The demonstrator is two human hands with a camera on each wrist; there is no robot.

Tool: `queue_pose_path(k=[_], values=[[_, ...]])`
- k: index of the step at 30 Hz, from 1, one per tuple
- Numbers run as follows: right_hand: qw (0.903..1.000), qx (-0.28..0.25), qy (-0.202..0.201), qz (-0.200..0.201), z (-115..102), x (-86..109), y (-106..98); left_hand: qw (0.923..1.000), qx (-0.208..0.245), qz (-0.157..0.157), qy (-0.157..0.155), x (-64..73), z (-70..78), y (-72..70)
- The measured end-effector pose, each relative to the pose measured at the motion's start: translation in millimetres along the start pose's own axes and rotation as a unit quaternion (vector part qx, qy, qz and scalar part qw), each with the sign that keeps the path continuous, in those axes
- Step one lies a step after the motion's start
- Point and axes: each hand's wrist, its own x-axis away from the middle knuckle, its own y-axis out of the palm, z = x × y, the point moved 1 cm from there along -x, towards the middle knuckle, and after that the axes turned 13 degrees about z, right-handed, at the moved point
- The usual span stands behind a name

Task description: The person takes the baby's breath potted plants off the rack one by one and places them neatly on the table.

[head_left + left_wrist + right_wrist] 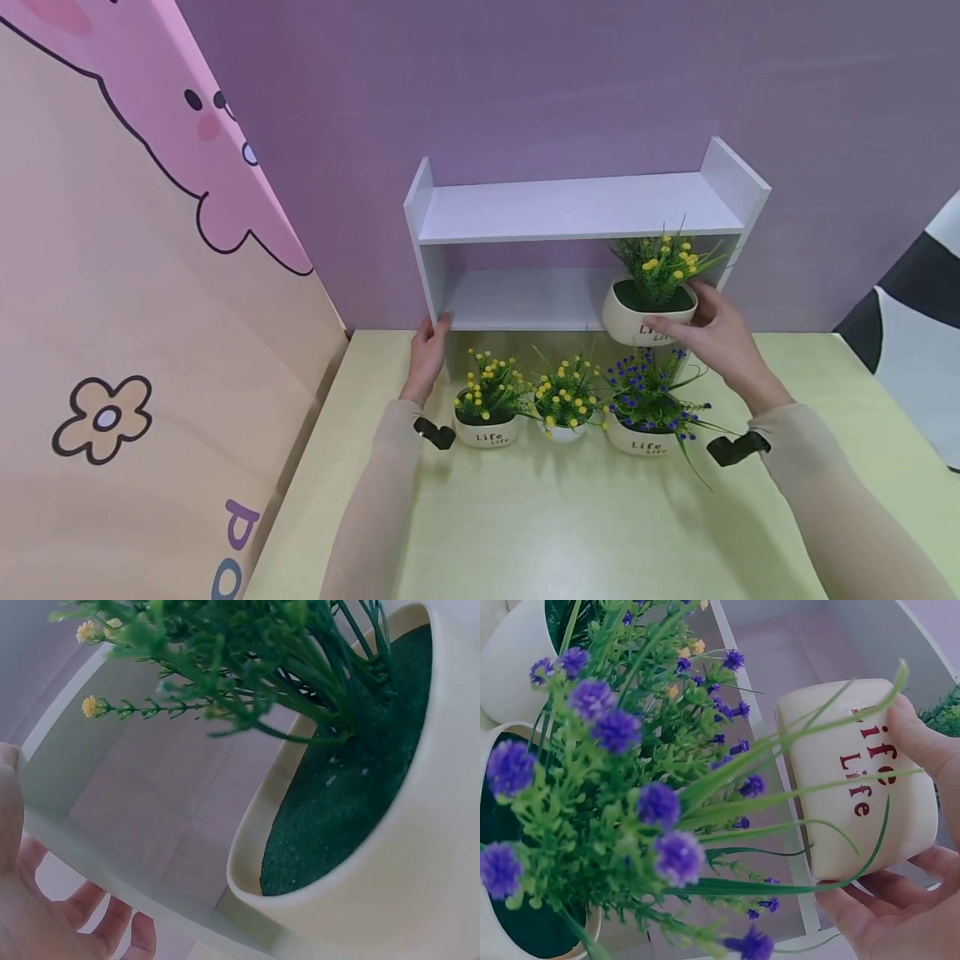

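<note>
My right hand (726, 348) grips an oval cream flowerpot (832, 825) with "Life" lettering and a yellow-flowered artificial plant (660, 262). The pot is raised at the right end of the lower board of a white two-tier shelf (573, 204); whether it touches the board I cannot tell. At the shelf's left side, my left hand (426, 362) holds the side panel, with fingers curled around its edge in the left wrist view. Below stand a yellow-flowered pot (486, 433), a smaller yellow-flowered pot (564, 432) and a purple-flowered pot (637, 440).
The shelf stands at the back of a pale yellow-green table (555, 533), against a purple wall (570, 83). A cartoon-printed panel (172, 333) rises on the left. Black and white fabric (915, 308) shows at the far right.
</note>
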Motion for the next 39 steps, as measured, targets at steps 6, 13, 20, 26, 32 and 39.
queue_pose_path(k=[6, 13, 20, 26, 32, 39], values=[[1.0, -0.007, 0.001, 0.0, 0.8, 1.6, -1.7, 1.0, 0.004, 0.0, 0.002, -0.7, -0.5, 0.2], [0.9993, -0.02, 0.027, -0.018, -0.7, 5.3, -3.9, 1.0, 0.004, 0.002, 0.003, -1.7, 1.8, -0.1], [0.9982, -0.024, 0.048, -0.025, 0.5, 7.5, -6.7, 1.0, 0.005, 0.005, 0.002, -3.6, 1.4, -0.9], [0.998, -0.027, 0.052, -0.025, 5.5, 11.4, -7.9, 1.0, 0.002, 0.004, 0.0, -1.6, -1.9, 0.2], [0.9975, -0.032, 0.057, -0.026, 5.1, 15.7, -10.5, 0.9999, -0.002, 0.01, 0.0, -2.2, -0.7, 0.5], [0.9975, -0.029, 0.06, -0.026, 5.0, 18.5, -15.0, 1.0, -0.004, 0.007, -0.001, -3.1, -2.0, 0.7]])
